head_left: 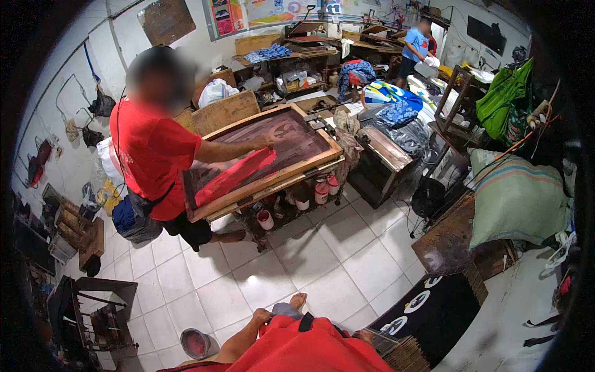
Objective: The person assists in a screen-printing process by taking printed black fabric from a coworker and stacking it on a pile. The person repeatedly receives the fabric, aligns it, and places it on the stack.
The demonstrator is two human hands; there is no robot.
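My left hand [262, 315] rests by the grey cloth over my leg, and nothing shows in it. Its fingers are too small to make out. Only a little of my right hand [364, 336] appears past my red shirt [304, 347], beside a stack of thin brown boards [406, 354]; its fingers are hidden. To my right lies black fabric [427, 310] with round white prints. Ahead, a co-worker in a red shirt [145, 149] has an arm over a wood-framed printing screen [297, 130]. A wide streak of red ink [235, 177] crosses its mesh.
Ink-stained tubs [265, 219] stand beneath the screen's table. A grey bucket [195, 343] sits on the tiled floor [297, 266] at my left. Right of me, a stuffed pale-green sack [517, 198] lies near a dark wooden bench [387, 161]. Another person [415, 49] stands far back.
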